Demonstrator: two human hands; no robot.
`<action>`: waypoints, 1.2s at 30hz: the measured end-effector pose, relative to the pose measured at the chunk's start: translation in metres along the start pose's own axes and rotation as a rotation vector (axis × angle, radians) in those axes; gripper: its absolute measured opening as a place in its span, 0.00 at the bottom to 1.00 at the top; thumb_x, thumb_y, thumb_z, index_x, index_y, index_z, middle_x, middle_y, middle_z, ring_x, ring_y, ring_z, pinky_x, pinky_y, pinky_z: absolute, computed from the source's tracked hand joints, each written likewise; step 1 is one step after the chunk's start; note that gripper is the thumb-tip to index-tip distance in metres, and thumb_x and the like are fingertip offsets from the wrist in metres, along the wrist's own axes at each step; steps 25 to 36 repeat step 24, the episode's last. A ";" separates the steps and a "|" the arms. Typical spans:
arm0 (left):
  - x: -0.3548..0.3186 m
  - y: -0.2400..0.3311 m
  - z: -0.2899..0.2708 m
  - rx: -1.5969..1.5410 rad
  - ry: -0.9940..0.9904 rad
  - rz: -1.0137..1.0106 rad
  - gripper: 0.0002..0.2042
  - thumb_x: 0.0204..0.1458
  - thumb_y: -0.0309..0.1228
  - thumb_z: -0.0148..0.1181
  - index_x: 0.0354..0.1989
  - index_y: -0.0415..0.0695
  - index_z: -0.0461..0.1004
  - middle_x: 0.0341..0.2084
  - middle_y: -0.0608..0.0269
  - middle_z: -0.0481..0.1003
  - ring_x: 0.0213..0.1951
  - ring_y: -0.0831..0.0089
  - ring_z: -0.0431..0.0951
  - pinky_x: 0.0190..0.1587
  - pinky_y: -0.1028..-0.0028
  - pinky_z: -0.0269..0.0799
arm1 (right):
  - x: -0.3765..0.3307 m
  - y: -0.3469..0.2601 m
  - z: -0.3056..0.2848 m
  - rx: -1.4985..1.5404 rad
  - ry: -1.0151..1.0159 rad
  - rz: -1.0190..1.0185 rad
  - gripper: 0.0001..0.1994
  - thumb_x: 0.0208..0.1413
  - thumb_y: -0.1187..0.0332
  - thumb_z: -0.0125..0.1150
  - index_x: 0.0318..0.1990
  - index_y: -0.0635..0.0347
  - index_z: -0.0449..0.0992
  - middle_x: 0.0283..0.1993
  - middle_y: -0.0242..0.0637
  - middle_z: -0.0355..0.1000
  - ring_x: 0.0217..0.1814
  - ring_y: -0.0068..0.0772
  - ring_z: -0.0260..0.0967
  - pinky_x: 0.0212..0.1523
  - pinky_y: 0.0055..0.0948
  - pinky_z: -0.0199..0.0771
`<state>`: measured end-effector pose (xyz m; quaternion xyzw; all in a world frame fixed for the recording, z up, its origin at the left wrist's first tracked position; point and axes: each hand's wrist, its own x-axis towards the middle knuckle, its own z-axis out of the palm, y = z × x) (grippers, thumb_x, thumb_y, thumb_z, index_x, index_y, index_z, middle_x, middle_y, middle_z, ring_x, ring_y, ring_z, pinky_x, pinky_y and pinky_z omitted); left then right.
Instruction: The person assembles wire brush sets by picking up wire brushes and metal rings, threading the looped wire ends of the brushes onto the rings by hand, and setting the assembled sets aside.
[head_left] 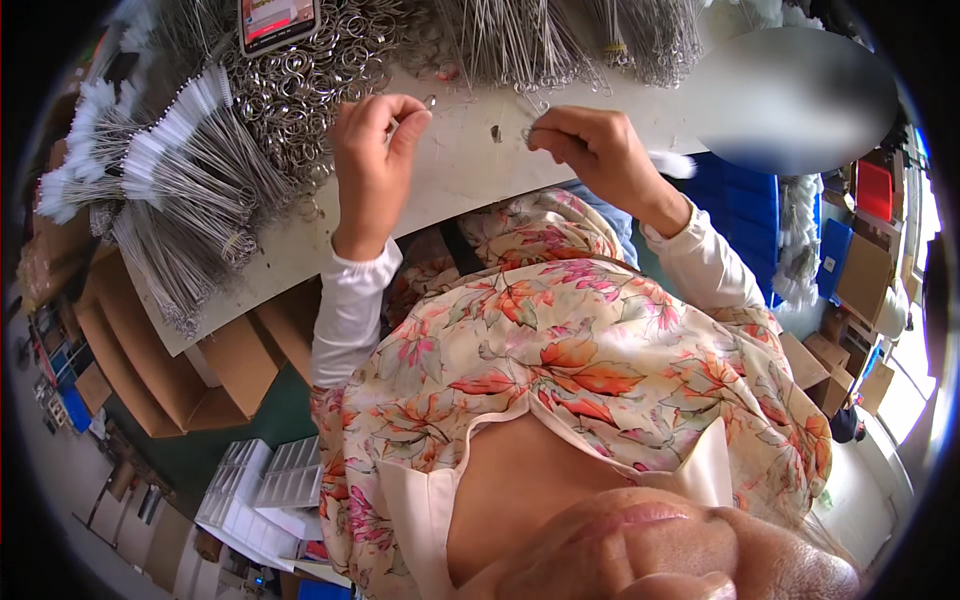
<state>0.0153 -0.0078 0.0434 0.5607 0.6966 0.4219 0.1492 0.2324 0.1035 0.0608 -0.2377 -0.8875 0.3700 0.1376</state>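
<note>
Over table: left hand pinches small ring; right hand pinches wire, mostly hidden by fingers.

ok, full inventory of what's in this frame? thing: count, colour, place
metal rings: a heap, silver, table top left
wire brushes: several bundles, silver wires with white tips, table left
wire bundles: several, silver, table far edge
phone: one, screen lit, on the rings
table: one, off-white, under both hands
cardboard boxes: several, brown, below table left
blue bins: a stack, right of table
white trays: a few, floor lower left
left hand: pinches a small ring
right hand: pinches a thin wire piece
</note>
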 end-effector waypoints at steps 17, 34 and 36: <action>-0.013 0.042 0.004 -0.283 0.145 0.130 0.09 0.51 0.20 0.56 0.41 0.40 0.71 0.30 0.62 0.74 0.29 0.76 0.74 0.32 0.77 0.70 | 0.028 -0.051 -0.005 0.374 0.027 -0.239 0.05 0.46 0.73 0.64 0.30 0.63 0.78 0.32 0.38 0.71 0.32 0.35 0.72 0.33 0.27 0.71; -0.024 0.047 0.007 -0.561 0.259 -0.060 0.05 0.54 0.21 0.53 0.36 0.42 0.74 0.26 0.67 0.75 0.25 0.69 0.73 0.28 0.74 0.71 | 0.033 -0.053 0.001 0.564 0.001 -0.267 0.06 0.48 0.71 0.63 0.33 0.62 0.79 0.36 0.41 0.73 0.36 0.36 0.72 0.35 0.29 0.71; -0.024 0.047 0.007 -0.561 0.259 -0.060 0.05 0.54 0.21 0.53 0.36 0.42 0.74 0.26 0.67 0.75 0.25 0.69 0.73 0.28 0.74 0.71 | 0.033 -0.053 0.001 0.564 0.001 -0.267 0.06 0.48 0.71 0.63 0.33 0.62 0.79 0.36 0.41 0.73 0.36 0.36 0.72 0.35 0.29 0.71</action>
